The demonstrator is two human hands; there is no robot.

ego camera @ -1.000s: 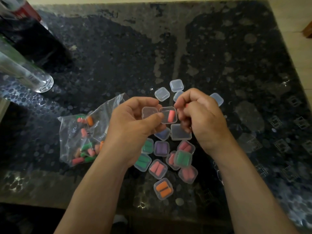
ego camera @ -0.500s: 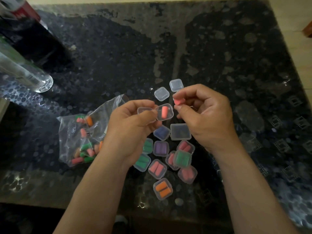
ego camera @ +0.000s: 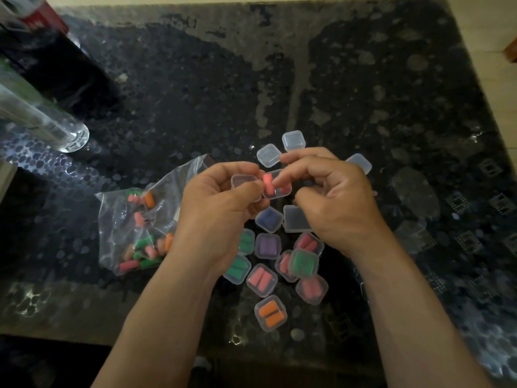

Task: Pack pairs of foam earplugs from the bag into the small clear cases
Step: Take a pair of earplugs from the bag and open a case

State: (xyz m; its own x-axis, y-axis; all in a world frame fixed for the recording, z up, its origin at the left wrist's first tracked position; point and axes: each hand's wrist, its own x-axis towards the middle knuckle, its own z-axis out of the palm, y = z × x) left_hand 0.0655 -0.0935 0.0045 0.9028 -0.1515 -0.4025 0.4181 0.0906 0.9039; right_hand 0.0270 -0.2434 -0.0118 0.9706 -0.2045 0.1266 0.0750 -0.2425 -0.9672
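Observation:
My left hand (ego camera: 221, 211) holds a small clear case (ego camera: 275, 191) open above the table, its lid (ego camera: 242, 180) folded back to the left. One pink earplug (ego camera: 267, 182) stands in the case. My right hand (ego camera: 338, 200) reaches in from the right and its thumb and forefinger pinch a second pink earplug (ego camera: 283, 182) at the case's opening. The clear bag (ego camera: 140, 228) with loose pink, green and orange earplugs lies to the left of my left wrist. Part of the held case is hidden by my fingers.
Several closed cases filled with pairs, like the orange one (ego camera: 270, 313), lie under and between my wrists. Empty clear cases (ego camera: 268, 155) lie just beyond my hands. A clear bottle (ego camera: 56, 127) and a dark bottle (ego camera: 47, 49) stand at the far left on the dark table (ego camera: 391, 79).
My right hand has brought the second pink earplug left and down onto the open case. My left hand keeps the case in about the same place.

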